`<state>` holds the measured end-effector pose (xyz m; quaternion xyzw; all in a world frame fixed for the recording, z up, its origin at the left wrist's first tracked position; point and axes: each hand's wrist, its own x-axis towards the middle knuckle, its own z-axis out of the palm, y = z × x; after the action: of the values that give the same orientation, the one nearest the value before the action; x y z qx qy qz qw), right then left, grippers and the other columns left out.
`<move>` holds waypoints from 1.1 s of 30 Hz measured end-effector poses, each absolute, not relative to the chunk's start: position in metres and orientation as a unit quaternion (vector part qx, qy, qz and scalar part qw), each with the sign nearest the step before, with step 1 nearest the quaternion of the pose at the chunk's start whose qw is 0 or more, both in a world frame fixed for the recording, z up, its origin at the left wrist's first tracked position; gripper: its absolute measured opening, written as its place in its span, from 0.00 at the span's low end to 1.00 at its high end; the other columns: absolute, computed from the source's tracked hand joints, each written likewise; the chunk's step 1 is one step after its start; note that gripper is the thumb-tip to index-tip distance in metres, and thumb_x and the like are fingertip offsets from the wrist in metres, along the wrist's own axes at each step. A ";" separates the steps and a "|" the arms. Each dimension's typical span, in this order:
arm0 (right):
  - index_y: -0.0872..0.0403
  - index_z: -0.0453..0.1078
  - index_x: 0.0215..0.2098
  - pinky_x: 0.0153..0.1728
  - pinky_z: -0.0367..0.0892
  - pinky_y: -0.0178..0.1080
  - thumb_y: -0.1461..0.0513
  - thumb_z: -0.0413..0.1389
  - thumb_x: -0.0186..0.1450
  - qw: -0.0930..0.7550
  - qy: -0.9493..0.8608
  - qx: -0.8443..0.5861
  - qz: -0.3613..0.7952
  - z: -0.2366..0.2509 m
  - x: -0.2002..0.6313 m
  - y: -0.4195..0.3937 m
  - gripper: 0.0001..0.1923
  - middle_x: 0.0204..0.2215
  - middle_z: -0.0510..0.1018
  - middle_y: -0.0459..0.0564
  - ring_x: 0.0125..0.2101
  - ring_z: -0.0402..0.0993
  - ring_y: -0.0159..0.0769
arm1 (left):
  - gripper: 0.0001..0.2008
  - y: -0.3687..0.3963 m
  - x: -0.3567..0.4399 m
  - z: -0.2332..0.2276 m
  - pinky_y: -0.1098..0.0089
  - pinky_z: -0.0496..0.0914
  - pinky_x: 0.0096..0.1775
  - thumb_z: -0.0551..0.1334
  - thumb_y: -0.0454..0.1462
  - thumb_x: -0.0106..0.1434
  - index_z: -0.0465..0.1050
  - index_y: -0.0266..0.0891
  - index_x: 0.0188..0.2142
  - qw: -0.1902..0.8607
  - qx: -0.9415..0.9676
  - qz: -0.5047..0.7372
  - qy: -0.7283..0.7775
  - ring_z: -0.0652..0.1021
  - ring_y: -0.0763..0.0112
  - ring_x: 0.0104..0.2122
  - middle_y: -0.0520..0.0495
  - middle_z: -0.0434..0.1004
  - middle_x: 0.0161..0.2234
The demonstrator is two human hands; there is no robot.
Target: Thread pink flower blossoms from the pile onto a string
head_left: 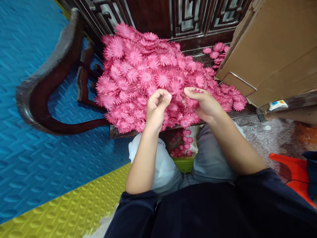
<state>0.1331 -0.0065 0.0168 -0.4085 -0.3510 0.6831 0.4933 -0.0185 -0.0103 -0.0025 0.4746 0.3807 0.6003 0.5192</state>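
Observation:
A big heap of pink artificial flowers (pixel 146 76) lies on a dark wooden bench seat in front of me. Over its near side, my left hand (pixel 157 106) is closed, thumb and forefinger pinched together; whatever sits between the tips is too small to make out. To its right, my right hand (pixel 205 104) curls around pink flower pieces (pixel 192 101), its thumb pressed against the forefinger. The hands are a short gap apart at about the same height. Below, between my knees, a green basket (pixel 184 162) has several smaller pink flowers (pixel 185 145) in it.
A curved dark wood armrest (pixel 37 89) rises at the left over blue and yellow floor mats. An open cardboard box (pixel 274 49) stands at the right, with more pink flowers (pixel 218 53) beside it. A red plastic object (pixel 292 168) is at lower right.

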 end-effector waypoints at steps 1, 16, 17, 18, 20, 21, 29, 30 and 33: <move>0.53 0.71 0.24 0.38 0.67 0.35 0.60 0.64 0.49 0.497 -0.352 -0.418 0.675 0.016 0.134 -0.006 0.07 0.24 0.75 0.42 0.26 0.68 0.28 | 0.12 -0.010 -0.018 -0.003 0.73 0.61 0.30 0.68 0.43 0.53 0.68 0.39 0.25 0.511 0.472 0.608 0.382 0.64 0.78 0.24 0.54 0.62 0.23; 0.52 0.67 0.27 0.41 0.68 0.37 0.56 0.62 0.51 0.538 -0.314 -0.499 0.602 0.007 0.118 -0.010 0.11 0.24 0.73 0.44 0.28 0.69 0.30 | 0.15 -0.008 0.004 -0.011 0.73 0.61 0.30 0.59 0.47 0.61 0.58 0.41 0.27 0.386 0.460 0.663 0.447 0.62 0.76 0.26 0.53 0.53 0.25; 0.52 0.66 0.27 0.41 0.68 0.38 0.55 0.61 0.51 0.545 -0.314 -0.501 0.595 0.005 0.116 -0.011 0.12 0.25 0.73 0.44 0.29 0.70 0.31 | 0.15 -0.007 0.006 -0.012 0.73 0.61 0.30 0.59 0.48 0.61 0.58 0.41 0.28 0.381 0.459 0.670 0.442 0.62 0.76 0.26 0.53 0.53 0.25; 0.52 0.66 0.26 0.41 0.68 0.38 0.54 0.61 0.51 0.553 -0.311 -0.503 0.587 0.004 0.116 -0.010 0.12 0.25 0.74 0.45 0.30 0.71 0.32 | 0.16 -0.006 0.006 -0.014 0.73 0.61 0.30 0.59 0.49 0.60 0.58 0.41 0.28 0.377 0.459 0.673 0.440 0.61 0.76 0.25 0.53 0.53 0.25; 0.51 0.65 0.25 0.41 0.68 0.40 0.54 0.61 0.51 0.578 -0.295 -0.510 0.565 0.002 0.121 -0.006 0.12 0.27 0.74 0.46 0.34 0.72 0.35 | 0.17 0.001 0.000 -0.018 0.73 0.61 0.30 0.59 0.51 0.59 0.58 0.42 0.29 0.367 0.450 0.685 0.440 0.61 0.77 0.24 0.54 0.53 0.25; 0.51 0.64 0.24 0.40 0.68 0.40 0.54 0.61 0.52 0.592 -0.282 -0.515 0.552 0.002 0.126 -0.003 0.12 0.27 0.74 0.47 0.35 0.72 0.36 | 0.18 0.005 -0.007 -0.021 0.73 0.61 0.30 0.59 0.52 0.60 0.58 0.42 0.29 0.361 0.437 0.696 0.441 0.61 0.78 0.24 0.54 0.53 0.24; 0.49 0.66 0.26 0.43 0.67 0.40 0.57 0.59 0.55 0.682 -0.319 -0.517 0.407 0.008 0.172 0.017 0.07 0.33 0.75 0.47 0.38 0.72 0.35 | 0.16 0.026 -0.076 -0.019 0.71 0.62 0.30 0.63 0.51 0.56 0.64 0.43 0.28 0.221 0.416 0.713 0.519 0.65 0.75 0.25 0.52 0.62 0.25; 0.49 0.67 0.27 0.42 0.68 0.41 0.55 0.60 0.53 0.658 -0.337 -0.517 0.431 0.006 0.170 0.014 0.09 0.33 0.76 0.47 0.38 0.72 0.35 | 0.16 0.024 -0.071 -0.017 0.70 0.62 0.31 0.64 0.50 0.55 0.65 0.42 0.28 0.201 0.436 0.705 0.522 0.66 0.75 0.26 0.52 0.63 0.26; 0.50 0.69 0.29 0.40 0.68 0.41 0.54 0.63 0.51 0.588 -0.370 -0.502 0.514 0.002 0.153 0.004 0.12 0.32 0.76 0.46 0.37 0.72 0.35 | 0.14 0.019 -0.049 -0.015 0.71 0.62 0.33 0.64 0.49 0.56 0.68 0.41 0.29 0.187 0.478 0.667 0.541 0.65 0.74 0.27 0.53 0.63 0.25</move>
<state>0.1534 0.0037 0.0023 -0.5024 -0.3703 0.5141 0.5884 -0.0486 0.0186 -0.0149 0.4779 0.5407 0.6665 0.1871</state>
